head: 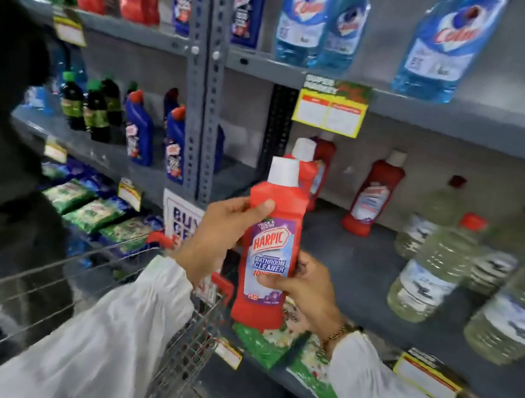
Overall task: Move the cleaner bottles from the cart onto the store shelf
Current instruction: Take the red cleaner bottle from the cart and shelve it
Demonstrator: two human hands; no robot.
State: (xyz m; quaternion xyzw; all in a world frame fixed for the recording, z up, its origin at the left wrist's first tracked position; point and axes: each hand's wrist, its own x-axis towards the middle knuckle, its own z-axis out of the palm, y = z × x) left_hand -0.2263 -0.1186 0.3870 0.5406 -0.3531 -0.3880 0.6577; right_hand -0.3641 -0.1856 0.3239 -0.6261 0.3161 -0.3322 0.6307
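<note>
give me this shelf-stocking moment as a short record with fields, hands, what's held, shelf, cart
held item: red plastic bathroom cleaner bottle with white cap, upright, label facing the camera
left hand: left hand grips the bottle's upper body, thumb on the front
right hand: right hand holds the lower label area
shelf: grey metal store shelf behind the bottle, with matching red bottles standing at the back
neighbours: clear bottles of pale liquid to the right
cart: wire shopping cart at lower left
stage: bottle not yet on the shelf
</note>
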